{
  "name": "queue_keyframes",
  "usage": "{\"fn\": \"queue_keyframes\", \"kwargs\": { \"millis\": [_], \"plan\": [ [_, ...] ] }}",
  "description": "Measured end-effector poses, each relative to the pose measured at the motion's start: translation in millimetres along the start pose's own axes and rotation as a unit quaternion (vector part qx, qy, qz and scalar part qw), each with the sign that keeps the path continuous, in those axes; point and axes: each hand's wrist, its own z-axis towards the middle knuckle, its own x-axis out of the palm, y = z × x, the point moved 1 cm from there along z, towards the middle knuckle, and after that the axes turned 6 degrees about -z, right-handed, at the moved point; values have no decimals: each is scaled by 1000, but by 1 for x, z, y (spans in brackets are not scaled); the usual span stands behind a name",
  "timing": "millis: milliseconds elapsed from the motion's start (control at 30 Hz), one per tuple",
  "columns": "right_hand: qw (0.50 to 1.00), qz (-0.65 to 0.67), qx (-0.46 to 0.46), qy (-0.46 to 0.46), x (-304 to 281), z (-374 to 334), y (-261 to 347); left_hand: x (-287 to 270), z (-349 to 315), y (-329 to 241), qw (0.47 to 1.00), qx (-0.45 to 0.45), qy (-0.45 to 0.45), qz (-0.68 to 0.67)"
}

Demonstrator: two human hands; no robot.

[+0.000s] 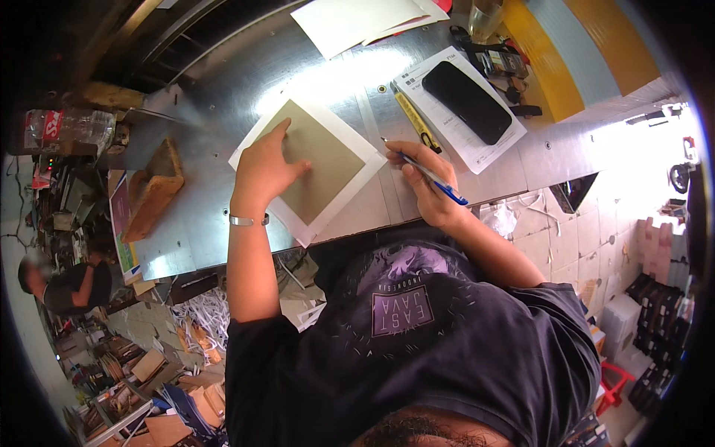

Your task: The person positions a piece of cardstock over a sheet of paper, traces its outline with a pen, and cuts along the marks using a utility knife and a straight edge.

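My left hand lies flat on an olive-brown square board, which rests on a larger white sheet on the metal table. A silver bracelet sits on that wrist. My right hand holds a blue pen, tip pointing up-left near the white sheet's right corner. A metal ruler lies along the sheet's right side.
A black phone lies on a printed white paper, with a yellow utility knife beside it. White sheets sit at the table's far edge. A wooden block and plastic bottle are at left. Another person crouches at far left.
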Motion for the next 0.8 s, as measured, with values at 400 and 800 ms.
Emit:
{"fn": "queue_keyframes", "kwargs": {
  "millis": [400,800],
  "plan": [
    [996,-2,92,22,9,11,-5,8,3,-15,998,-7,1,58],
    [995,-38,87,11,17,24,-20,5,8,-39,995,-60,41,66]
  ]
}}
